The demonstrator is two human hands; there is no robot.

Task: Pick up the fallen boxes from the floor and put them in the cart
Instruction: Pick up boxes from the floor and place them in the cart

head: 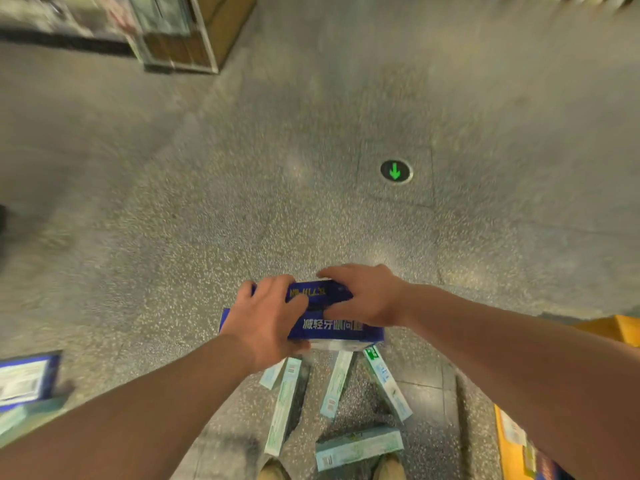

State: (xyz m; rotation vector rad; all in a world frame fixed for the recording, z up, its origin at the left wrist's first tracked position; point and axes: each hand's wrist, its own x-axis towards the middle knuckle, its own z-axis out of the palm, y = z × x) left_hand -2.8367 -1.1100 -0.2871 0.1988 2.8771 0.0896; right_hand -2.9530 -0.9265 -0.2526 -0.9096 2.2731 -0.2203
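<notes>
The left hand (pixel 266 320) grips the left end and the right hand (pixel 367 296) the far right part of the stacked blue boxes (pixel 332 329), whose long axis runs left to right above pale boxes (pixel 284 407) on the floor (pixel 242 168); the yellow cart (pixel 509 441) lies right, nearer the right hand.

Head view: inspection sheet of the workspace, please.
Surface: speckled floor.
Job's things: blue boxes stacked, held; pale green boxes scattered on the floor by the feet; yellow cart at right edge.
Clutter: blue-edged box at left edge, blurred.
Grippers: left hand and right hand grip the blue boxes, fingers curled over them.
Cables: nothing seen.
Surroundings: green arrow marker in floor; framed crate far left, blurred.
</notes>
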